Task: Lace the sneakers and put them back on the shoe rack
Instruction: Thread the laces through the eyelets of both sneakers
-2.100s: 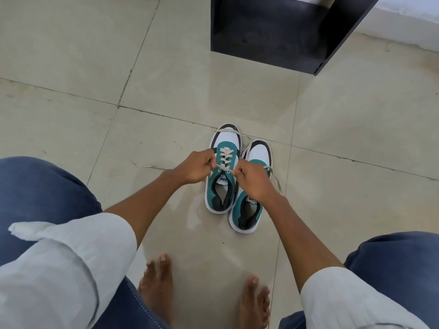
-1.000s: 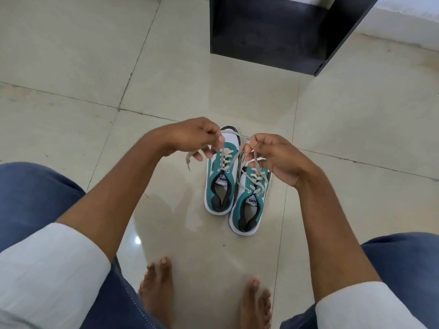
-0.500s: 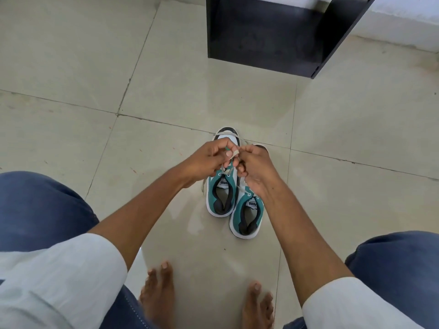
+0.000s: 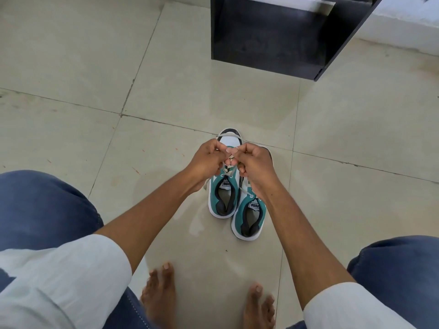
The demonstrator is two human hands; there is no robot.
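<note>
Two teal and white sneakers stand side by side on the tiled floor, toes pointing away from me. The left sneaker [image 4: 223, 198] has its cream lace [image 4: 229, 173] pulled up from the top eyelets. My left hand [image 4: 209, 160] and my right hand [image 4: 253, 162] meet just above its tongue, each pinching one end of that lace, fingertips almost touching. The right sneaker [image 4: 249, 217] sits slightly nearer to me, its front half hidden under my right hand. The black shoe rack [image 4: 273, 39] stands on the floor at the top of the view.
My bare feet [image 4: 161, 295] rest on the floor close to me, with my knees in blue jeans [image 4: 42, 210] at both sides. Pale floor tiles [image 4: 71, 55] spread between the sneakers and the rack. A white wall base [image 4: 408, 24] runs at the top right.
My hands spread apart and rose with the lace ends a second ago, then came back together low over the left sneaker. Now they hold the lace pinched close together.
</note>
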